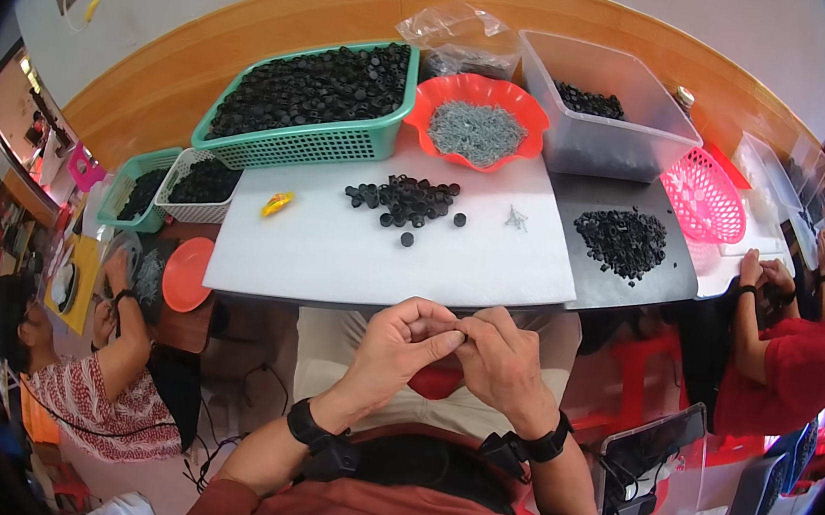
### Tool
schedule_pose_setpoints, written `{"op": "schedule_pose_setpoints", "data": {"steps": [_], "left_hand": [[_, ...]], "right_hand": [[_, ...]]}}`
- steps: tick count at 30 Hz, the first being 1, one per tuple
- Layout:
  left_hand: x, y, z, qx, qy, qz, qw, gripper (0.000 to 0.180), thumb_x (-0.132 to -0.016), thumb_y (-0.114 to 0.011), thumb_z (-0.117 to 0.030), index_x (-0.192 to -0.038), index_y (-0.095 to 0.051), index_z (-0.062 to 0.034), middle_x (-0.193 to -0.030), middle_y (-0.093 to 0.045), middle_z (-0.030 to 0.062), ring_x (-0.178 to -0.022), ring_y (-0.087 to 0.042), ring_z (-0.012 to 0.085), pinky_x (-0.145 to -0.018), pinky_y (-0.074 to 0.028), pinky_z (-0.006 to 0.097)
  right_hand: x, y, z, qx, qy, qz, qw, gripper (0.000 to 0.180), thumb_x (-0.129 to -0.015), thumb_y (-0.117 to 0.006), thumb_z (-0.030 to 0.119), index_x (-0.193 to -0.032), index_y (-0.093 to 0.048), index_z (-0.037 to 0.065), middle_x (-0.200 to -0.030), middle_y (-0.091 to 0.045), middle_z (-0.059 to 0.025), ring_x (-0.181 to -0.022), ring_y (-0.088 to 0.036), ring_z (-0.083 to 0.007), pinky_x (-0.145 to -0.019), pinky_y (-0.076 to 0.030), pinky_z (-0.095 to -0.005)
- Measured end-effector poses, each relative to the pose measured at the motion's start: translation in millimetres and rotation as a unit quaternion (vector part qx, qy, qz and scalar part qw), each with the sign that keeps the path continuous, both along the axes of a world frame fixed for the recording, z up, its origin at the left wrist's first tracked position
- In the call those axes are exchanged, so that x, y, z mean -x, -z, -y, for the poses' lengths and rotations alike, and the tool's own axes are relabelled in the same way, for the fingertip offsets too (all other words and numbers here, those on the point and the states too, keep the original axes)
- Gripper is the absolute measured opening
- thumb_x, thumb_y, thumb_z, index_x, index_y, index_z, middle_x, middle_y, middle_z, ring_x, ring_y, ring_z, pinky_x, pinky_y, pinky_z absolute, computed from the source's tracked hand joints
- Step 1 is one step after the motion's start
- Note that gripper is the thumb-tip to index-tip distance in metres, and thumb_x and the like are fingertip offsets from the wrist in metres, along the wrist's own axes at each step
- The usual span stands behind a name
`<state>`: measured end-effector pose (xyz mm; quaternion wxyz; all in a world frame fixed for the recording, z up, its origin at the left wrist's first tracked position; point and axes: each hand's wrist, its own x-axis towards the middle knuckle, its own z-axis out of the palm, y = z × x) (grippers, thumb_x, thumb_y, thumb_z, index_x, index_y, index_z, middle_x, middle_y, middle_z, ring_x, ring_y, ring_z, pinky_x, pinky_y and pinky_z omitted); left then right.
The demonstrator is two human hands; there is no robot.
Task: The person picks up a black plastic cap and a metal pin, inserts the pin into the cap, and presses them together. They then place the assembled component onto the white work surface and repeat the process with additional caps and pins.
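My left hand (405,345) and my right hand (508,364) meet just off the table's near edge, above my lap. Their thumbs and fingers are closed in a pinch around a small black part (464,337), mostly covered by the fingertips. Beyond them, on a white foam sheet (332,254), lies a loose heap of short black round caps (403,199); a couple sit apart from it. To the heap's right are a few thin silvery screws (516,217). Farther right, a pile of smaller black pieces (621,242) rests on a dark mat (585,291).
Along the back stand a green basket (293,149) of black caps, a red scalloped bowl (533,119) of screws and a clear bin (607,132). A yellow packet (276,204) lies at left. People work at both sides, near an orange plate (188,274) and a pink basket (705,198).
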<state>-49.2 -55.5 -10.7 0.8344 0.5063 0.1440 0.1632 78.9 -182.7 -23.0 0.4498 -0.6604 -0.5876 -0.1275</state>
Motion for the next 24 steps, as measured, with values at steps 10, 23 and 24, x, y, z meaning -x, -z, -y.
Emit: {"op": "schedule_pose_setpoints", "data": {"steps": [10, 23, 24], "left_hand": [[22, 4, -6, -0.029, -0.004, 0.006, 1.0, 0.02, -0.097, -0.071, -0.004, -0.115, -0.063, -0.0008, -0.109, -0.071, 0.0073, -0.099, -0.067, 0.0112, -0.089, -0.055, 0.025], [37, -12, -31, -0.173, -0.092, 0.02, 0.981, 0.017, -0.095, -0.073, -0.007, -0.108, -0.067, 0.0014, -0.099, -0.073, 0.0051, -0.087, -0.066, 0.0073, -0.078, -0.054, 0.023], [37, -15, -38, -0.218, -0.121, 0.021, 0.968, 0.016, -0.094, -0.074, -0.007, -0.106, -0.068, 0.0014, -0.097, -0.073, 0.0045, -0.084, -0.065, 0.0066, -0.076, -0.054, 0.023]], "right_hand": [[18, -5, -5, 0.012, -0.027, -0.017, 0.999, 0.025, -0.079, -0.076, 0.005, -0.102, -0.068, 0.006, -0.091, -0.065, -0.0081, -0.067, -0.067, -0.0272, -0.056, -0.054, -0.0367], [33, -22, 2, 0.045, -0.055, -0.096, 0.993, 0.037, -0.083, -0.08, 0.006, -0.119, -0.069, 0.005, -0.089, -0.067, -0.0087, -0.068, -0.068, -0.0207, -0.058, -0.054, -0.0317], [30, -24, 4, 0.036, -0.044, -0.113, 0.992, 0.035, -0.083, -0.079, 0.004, -0.116, -0.07, 0.004, -0.089, -0.067, -0.0092, -0.068, -0.067, -0.0199, -0.059, -0.054, -0.0308]]}}
